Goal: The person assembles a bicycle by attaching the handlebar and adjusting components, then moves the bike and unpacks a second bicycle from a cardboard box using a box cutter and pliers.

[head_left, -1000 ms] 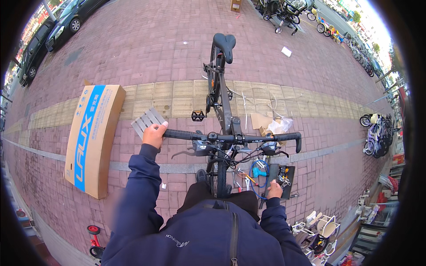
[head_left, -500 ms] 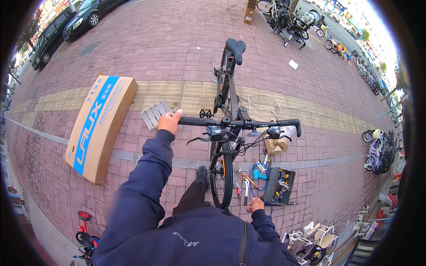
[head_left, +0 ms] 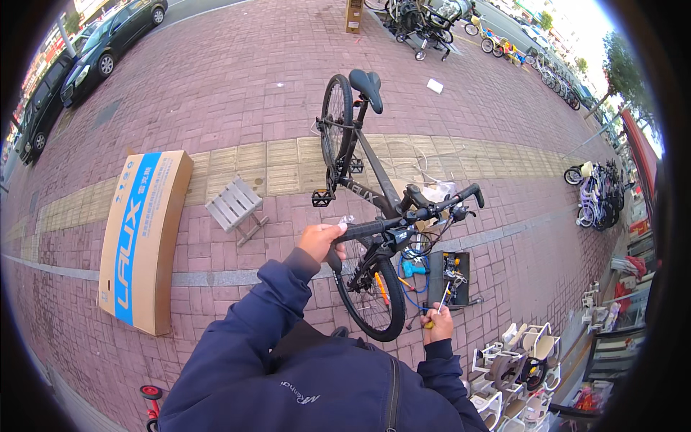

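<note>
At the upper left of the frame, two dark cars (head_left: 93,54) stand parked along the edge of a red brick pavement (head_left: 237,86). Below them, at the left middle, a long cardboard box (head_left: 142,237) with a blue stripe lies flat on the bricks, and just to its right a small grey slatted stool (head_left: 235,207) rests tilted beside a band of yellow paving (head_left: 273,162). At the lower left edge a small red wheel (head_left: 150,393) shows beside the person's dark blue sleeve (head_left: 245,324). In the centre, the person's left hand (head_left: 321,240) is closed around the left grip of the handlebar (head_left: 403,219) of a black bicycle (head_left: 367,187), which stands upright with its saddle (head_left: 367,83) toward the top of the frame and its front wheel (head_left: 367,295) nearest the person. Right of the wheel and lower, the right hand (head_left: 437,324) is clenched on a yellow-handled tool (head_left: 435,315) whose thin metal shaft points up toward an open black tool case (head_left: 450,277) lying on the bricks; which kind of tool it is cannot be made out. A blue item (head_left: 413,268) lies between the wheel and the case. At the lower right, white children's seats or frames (head_left: 515,360) are stacked together, while farther up the right edge a cluster of small bicycles (head_left: 597,191) is parked. More parked cycles and strollers (head_left: 425,21) fill the top centre, and a brown carton (head_left: 353,14) stands nearby.
</note>
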Tool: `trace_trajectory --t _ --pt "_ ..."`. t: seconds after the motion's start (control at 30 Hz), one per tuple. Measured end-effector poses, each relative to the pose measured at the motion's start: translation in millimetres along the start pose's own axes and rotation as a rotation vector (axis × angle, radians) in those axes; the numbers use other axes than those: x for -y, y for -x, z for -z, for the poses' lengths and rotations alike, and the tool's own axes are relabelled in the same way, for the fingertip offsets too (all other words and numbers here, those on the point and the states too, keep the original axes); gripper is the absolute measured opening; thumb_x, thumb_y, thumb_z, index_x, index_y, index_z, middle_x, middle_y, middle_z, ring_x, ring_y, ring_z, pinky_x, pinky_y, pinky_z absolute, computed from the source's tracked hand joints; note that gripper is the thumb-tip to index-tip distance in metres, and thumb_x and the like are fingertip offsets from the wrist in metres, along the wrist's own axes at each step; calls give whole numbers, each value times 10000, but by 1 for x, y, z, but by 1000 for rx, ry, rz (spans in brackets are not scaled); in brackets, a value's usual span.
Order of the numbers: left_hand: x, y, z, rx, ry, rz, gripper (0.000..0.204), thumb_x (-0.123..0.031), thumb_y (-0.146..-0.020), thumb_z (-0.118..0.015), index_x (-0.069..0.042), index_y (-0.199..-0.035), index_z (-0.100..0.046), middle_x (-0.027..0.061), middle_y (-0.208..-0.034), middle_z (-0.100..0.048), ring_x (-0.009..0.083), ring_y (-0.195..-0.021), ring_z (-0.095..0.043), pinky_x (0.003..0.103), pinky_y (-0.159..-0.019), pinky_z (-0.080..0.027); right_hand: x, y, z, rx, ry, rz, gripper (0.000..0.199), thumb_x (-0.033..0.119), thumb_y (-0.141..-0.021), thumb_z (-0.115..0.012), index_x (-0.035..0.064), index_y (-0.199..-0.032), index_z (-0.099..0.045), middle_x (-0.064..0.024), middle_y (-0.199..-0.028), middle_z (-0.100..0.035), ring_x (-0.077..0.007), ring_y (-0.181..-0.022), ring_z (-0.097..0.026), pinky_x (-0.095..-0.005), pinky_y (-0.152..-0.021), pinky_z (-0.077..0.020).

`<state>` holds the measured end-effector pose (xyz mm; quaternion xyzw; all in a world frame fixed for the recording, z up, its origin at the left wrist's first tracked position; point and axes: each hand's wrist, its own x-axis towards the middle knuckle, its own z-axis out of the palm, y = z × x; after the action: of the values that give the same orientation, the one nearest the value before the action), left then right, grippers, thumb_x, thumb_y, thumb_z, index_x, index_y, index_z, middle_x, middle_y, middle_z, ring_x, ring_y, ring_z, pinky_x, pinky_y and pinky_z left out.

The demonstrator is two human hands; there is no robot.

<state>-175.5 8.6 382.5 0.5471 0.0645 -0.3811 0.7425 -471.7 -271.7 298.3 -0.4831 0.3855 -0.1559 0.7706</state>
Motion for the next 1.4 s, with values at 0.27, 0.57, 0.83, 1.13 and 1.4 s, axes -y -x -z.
trace_trajectory --t 0.27,0.57,0.83,1.13,1.4 --pt "-13 -12 21 470 -125 252 416 -247 -954 -606 16 -1268 -534 111 -984 -671 220 -872 -694 334 -769 -580 90 41 -228 237 356 365 191 237 -982 -586 56 -967 -526 -28 -747 -581 -93 -596 -501 -239 -621 -443" --pt "-31 -37 37 741 230 362 658 -477 -1042 -357 -3 -1496 -314 169 -1462 -448 266 -1330 -461 410 -1106 -373 72 35 -371 166 1376 630 216 174 -821 -681 29 -972 -628 -167 -894 -645 -374 -833 -615 -441 -722 -462" --pt "-57 -146 49 342 192 357 459 -358 -1061 -345 19 -1006 -601 25 -693 -564 118 -497 -478 326 -548 -506 77 22 -346 -369 1414 407 286 202 -760 -767 17 -906 -605 -169 -927 -602 -370 -875 -586 -453 -759 -469" --pt "-117 -302 71 204 -571 45 191 -126 -969 -518 3 -958 -658 51 -695 -605 139 -543 -541 298 -523 -457 85 6 -346 -704 1260 -152 416 377 -785 -763 45 -735 -517 -198 -667 -629 -424 -697 -638 -511 -651 -486" --pt "-212 -459 16 355 -1285 -724 296 -189 -859 -665 -65 -1127 -676 168 -1123 -663 351 -1034 -630 420 -909 -496 39 6 -378 -954 964 -325 305 180 -827 -707 -16 -951 -510 -153 -650 -623 -292 -565 -668 -406 -554 -534"
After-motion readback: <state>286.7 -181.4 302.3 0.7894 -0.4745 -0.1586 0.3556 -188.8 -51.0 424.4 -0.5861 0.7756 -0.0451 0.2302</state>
